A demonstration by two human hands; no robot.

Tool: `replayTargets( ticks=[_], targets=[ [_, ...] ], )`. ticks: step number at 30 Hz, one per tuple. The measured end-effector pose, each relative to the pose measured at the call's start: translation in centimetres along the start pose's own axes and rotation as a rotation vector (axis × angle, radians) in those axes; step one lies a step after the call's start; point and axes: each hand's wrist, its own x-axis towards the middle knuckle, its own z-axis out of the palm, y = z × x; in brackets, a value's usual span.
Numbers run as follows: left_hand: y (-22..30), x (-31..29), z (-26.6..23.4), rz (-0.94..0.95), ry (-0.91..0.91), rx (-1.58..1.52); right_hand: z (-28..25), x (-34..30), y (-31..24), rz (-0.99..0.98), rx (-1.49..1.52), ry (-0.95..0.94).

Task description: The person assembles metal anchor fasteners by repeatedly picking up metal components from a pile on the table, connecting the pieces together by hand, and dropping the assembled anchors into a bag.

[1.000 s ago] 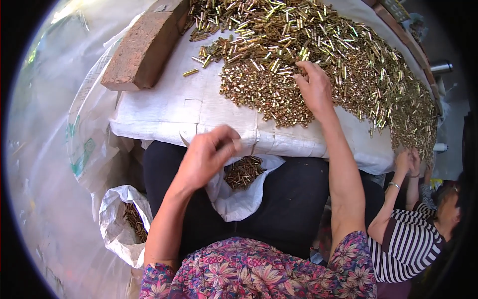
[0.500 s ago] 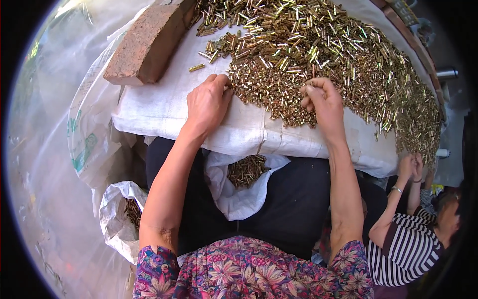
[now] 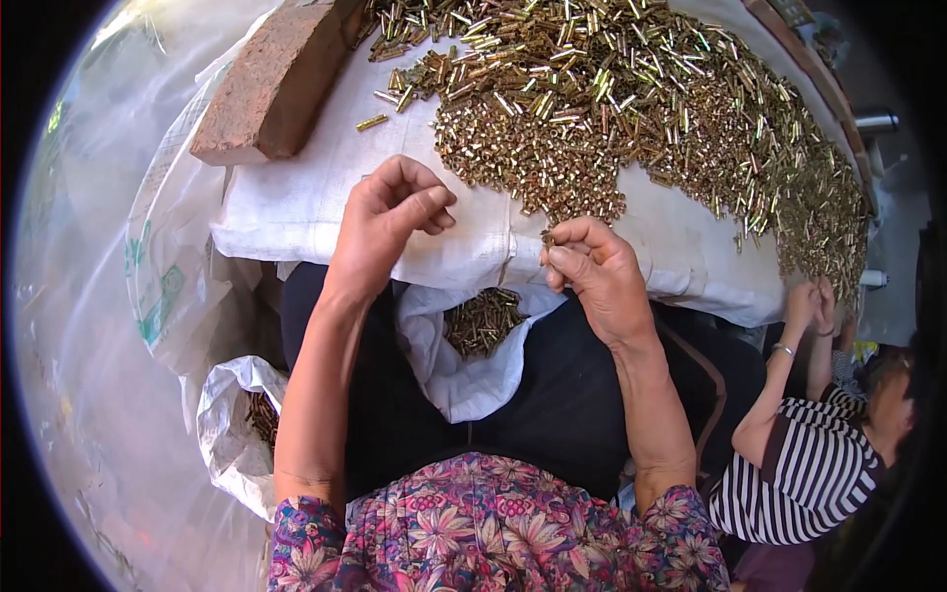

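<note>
Left of the brassy pile [image 3: 592, 89], the left hand [image 3: 387, 212] curls, contents impossible to tell. By the pile's near edge, the right hand [image 3: 598, 274] pinches a small piece [image 3: 548, 239].

Brick [image 3: 261, 99] cut off at top; contents of right hand [image 3: 600, 268] unclear.

We are counting two bare hands, the left hand [image 3: 380, 217] and the right hand [image 3: 597, 276], and one co-worker [image 3: 804, 474] wearing one bangle [image 3: 783, 348]. We are finding two open white sacks, a lap sack [image 3: 464, 392] and a lower-left sack [image 3: 223, 434], and at least one brick [image 3: 261, 94]. One brass-coloured metal cylinder [image 3: 372, 122] is lying apart; in the heap [image 3: 582, 79] we are seeing cylinders and shorter pieces too numerous to count.
</note>
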Motion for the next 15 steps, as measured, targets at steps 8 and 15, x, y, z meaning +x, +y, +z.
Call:
replayTargets(
  ticks=[8,15],
  targets=[
    [-0.5,-3.8,3.5,-0.094,-0.176,-0.169,1.6,-1.5,-0.4,-0.044,-0.204,-0.02],
    [-0.9,-4.2,4.0,-0.134,-0.239,-0.234,2.1,-2.3,-1.1,-0.061,-0.261,-0.053]
  ],
)
